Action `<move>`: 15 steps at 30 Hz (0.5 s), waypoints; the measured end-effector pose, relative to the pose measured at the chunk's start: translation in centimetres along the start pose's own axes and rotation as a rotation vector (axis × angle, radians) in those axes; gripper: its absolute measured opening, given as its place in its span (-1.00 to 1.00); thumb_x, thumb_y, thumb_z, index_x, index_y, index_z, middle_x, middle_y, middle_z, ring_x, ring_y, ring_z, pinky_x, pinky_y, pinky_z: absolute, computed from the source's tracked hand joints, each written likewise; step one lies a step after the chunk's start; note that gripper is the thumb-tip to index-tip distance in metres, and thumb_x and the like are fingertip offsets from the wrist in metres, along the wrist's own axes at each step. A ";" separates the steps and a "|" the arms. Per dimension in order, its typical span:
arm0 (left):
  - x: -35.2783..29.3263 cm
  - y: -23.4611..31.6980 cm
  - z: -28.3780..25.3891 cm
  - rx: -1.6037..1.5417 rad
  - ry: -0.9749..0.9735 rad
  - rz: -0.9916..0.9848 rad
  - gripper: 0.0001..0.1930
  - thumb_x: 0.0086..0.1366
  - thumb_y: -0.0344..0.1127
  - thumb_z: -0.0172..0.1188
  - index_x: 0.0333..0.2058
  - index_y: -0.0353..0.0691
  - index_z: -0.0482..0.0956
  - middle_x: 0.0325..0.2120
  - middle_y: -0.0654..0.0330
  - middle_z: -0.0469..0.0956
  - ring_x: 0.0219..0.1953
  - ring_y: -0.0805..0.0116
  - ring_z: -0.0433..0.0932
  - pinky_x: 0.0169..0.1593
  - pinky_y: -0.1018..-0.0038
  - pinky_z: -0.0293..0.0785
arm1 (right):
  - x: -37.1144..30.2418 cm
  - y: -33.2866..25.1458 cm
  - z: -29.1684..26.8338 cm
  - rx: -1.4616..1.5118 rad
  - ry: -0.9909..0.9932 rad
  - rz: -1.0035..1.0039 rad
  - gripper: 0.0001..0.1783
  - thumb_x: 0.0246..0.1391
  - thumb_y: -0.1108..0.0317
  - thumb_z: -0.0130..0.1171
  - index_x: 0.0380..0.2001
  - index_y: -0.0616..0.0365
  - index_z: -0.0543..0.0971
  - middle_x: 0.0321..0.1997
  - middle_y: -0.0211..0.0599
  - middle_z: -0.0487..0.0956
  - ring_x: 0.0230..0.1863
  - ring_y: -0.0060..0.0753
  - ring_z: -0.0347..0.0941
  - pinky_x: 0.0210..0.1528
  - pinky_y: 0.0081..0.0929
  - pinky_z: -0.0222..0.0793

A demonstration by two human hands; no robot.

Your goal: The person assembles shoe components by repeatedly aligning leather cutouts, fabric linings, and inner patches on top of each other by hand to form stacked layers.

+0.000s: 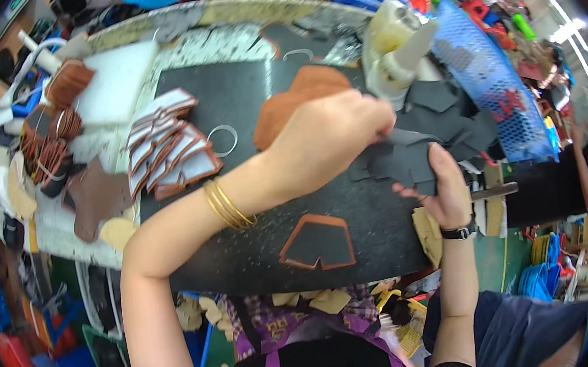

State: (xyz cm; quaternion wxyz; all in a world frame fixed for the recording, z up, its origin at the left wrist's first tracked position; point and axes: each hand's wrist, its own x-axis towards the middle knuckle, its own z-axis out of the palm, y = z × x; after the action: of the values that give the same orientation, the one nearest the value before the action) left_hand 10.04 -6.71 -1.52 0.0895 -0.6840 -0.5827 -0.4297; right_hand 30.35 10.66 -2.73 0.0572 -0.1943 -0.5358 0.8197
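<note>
My left hand (335, 129), with gold bangles on its wrist, reaches across the black mat (379, 246) to the right. Its fingers are closed beside the dark grey sheet pieces, their tips hidden. My right hand (449, 192), wearing a dark wristband, grips several dark grey pieces (407, 164), thumb on top and fingers at the near edge. Brown leather-like pieces (309, 85) lie partly behind my left hand. Nearer me rests a flat brown notched piece (318, 243) with a dark grey centre. Brown-edged, pale-faced pieces (172, 146) overlap in a fan at the left.
A metal ring (223, 141) lies beside the fan. More loose grey pieces (451, 113) spread at the right, near a whitish container with a cone-shaped top (395, 51) and a blue perforated basket (491, 77). Bundled brown parts (59, 129) and a white board (115, 80) sit far left.
</note>
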 end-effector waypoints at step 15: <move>-10.3 3.5 -1.9 -0.116 -0.288 -0.659 -0.80 0.15 -0.38 0.29 -0.25 -0.28 0.58 -0.41 0.09 0.60 -0.36 0.16 0.60 -0.30 0.40 0.49 | -2.6 4.4 5.8 -0.614 0.321 -0.153 -0.71 0.12 0.45 0.18 -0.08 0.32 0.53 -0.32 -0.15 0.62 -0.25 -0.43 0.59 -0.19 -0.53 0.46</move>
State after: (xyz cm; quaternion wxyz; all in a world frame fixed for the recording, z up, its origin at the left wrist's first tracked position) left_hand 12.70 -16.44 -6.13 -0.1757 -0.5171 -0.7531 -0.3670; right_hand 31.01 3.06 -3.95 0.1407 -0.2883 -0.7544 0.5726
